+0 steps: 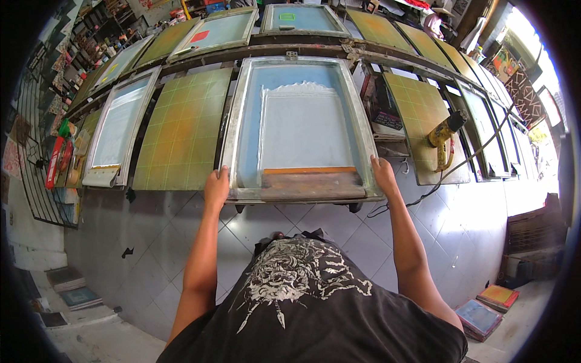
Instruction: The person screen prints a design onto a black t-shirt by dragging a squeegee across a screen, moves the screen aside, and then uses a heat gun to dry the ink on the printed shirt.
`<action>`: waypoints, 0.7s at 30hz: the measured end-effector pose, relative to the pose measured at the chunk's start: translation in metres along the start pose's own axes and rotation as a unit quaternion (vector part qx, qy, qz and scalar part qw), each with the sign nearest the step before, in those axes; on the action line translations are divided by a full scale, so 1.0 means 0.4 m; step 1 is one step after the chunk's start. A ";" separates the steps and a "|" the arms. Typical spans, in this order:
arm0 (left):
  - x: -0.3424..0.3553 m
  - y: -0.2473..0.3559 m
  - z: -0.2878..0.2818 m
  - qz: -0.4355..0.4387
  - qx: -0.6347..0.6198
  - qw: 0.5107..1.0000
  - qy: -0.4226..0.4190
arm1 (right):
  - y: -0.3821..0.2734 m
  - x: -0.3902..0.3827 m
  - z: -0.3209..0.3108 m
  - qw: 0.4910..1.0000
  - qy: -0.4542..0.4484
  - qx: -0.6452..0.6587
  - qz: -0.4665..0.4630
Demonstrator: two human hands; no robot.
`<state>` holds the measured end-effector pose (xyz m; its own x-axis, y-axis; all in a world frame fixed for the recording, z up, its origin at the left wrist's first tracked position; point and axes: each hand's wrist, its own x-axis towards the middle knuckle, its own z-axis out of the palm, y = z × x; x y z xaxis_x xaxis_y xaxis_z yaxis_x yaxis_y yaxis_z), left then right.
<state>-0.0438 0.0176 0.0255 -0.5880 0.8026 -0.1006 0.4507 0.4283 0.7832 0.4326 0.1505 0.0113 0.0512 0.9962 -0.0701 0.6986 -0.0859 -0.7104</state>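
Observation:
A large screen printing frame with pale blue mesh lies in front of me on the long printing bench. White ink runs in a ragged band along the far end and left side of its light middle area. Across the near end inside the frame rests a squeegee with a worn wooden handle and an orange blade edge. My left hand is closed on the frame's near left corner, the thumb on top. At the near right corner, my right hand grips the frame the same way. The undersides of both grips are hidden.
Green-orange gridded boards flank the frame. Another white-edged screen stands farther left. A yellow heat gun with a trailing cable sits on the right board. More screens line the bench's far side. Stacked frames lie on the floor at right.

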 end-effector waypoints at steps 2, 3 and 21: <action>0.008 -0.003 0.007 0.002 0.004 1.000 -0.010 | 0.005 0.002 -0.002 1.000 0.003 0.003 0.009; 0.008 -0.009 0.012 0.008 0.013 1.000 -0.011 | 0.012 0.004 -0.002 1.000 0.006 0.006 0.008; 0.055 -0.072 0.053 -0.013 0.100 0.995 0.015 | -0.039 -0.007 0.077 0.998 0.015 -0.042 0.046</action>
<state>-0.0554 0.0315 -0.0124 -0.6197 0.7787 -0.0977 0.5587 0.5252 0.6420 0.3994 0.1487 0.0011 0.1391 0.9842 -0.1100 0.7472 -0.1772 -0.6405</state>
